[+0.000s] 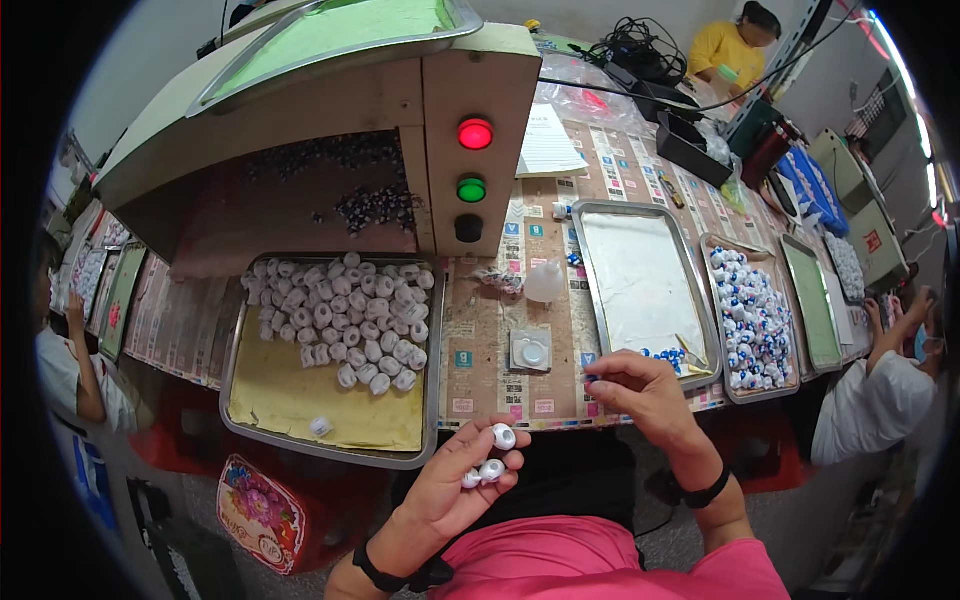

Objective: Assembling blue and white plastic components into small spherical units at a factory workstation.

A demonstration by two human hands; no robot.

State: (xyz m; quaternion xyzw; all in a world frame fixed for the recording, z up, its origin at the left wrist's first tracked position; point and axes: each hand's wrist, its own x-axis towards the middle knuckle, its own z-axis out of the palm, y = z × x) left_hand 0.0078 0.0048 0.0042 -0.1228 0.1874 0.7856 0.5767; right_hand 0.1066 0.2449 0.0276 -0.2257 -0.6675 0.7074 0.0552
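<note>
My left hand (462, 478) is closed round three small white round plastic pieces. The upper white piece (504, 437), pinched at the fingertips, has a dark round opening facing up. To its right, my right hand (641, 394) pinches a tiny dark blue piece (592, 378) between thumb and forefinger, above the table's front edge. Left of my hands, a metal tray (430, 420) lined with yellow holds a heap of white pieces (365, 310). Beyond my right hand, another metal tray (645, 270) has small blue pieces (665, 356) and tweezers (688, 350) at its near end.
A beige machine (480, 90) with red and green lights stands behind the left tray. A small square block (530, 350) and a white bottle (545, 282) sit mid-table. A tray of blue-and-white pieces (755, 320) lies right. Co-workers sit at both sides; a red stool (262, 515) stands lower left.
</note>
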